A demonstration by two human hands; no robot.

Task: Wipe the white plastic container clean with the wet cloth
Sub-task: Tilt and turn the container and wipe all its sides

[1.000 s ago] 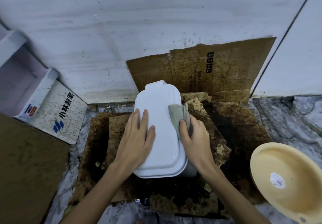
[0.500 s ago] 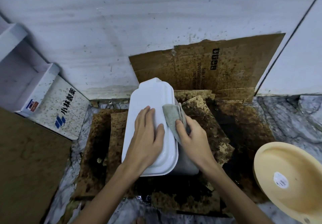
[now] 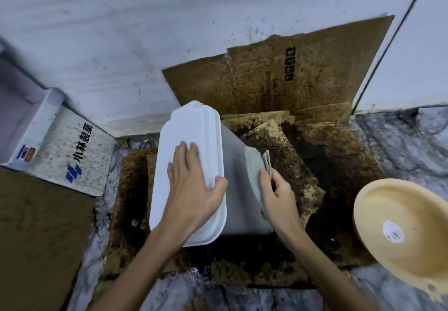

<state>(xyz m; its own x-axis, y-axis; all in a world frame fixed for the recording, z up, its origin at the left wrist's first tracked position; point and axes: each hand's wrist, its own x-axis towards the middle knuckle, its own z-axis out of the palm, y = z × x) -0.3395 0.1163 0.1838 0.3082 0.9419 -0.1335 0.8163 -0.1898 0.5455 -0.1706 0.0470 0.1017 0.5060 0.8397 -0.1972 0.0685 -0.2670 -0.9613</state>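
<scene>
The white plastic container (image 3: 238, 184) stands on stained cardboard, tipped to the left so that its right side wall shows. Its white lid (image 3: 191, 131) faces up and left. My left hand (image 3: 194, 189) lies flat on the lid, fingers spread, thumb hooked over the lid's right rim. My right hand (image 3: 278, 194) presses a folded grey-green wet cloth (image 3: 257, 167) against the container's right wall. The container's base is hidden behind the lid and my hands.
Dirty brown cardboard (image 3: 291, 73) leans on the white wall behind and more sheets cover the floor (image 3: 315, 213). A white printed box (image 3: 72, 150) stands at the left. A cream plastic basin (image 3: 400, 233) lies at the right. Marble floor (image 3: 412, 146) shows at the edges.
The container has tipped further left, baring its right wall. My right hand has slid the cloth from the lid's right edge down onto that wall. My left hand stays on the lid.
</scene>
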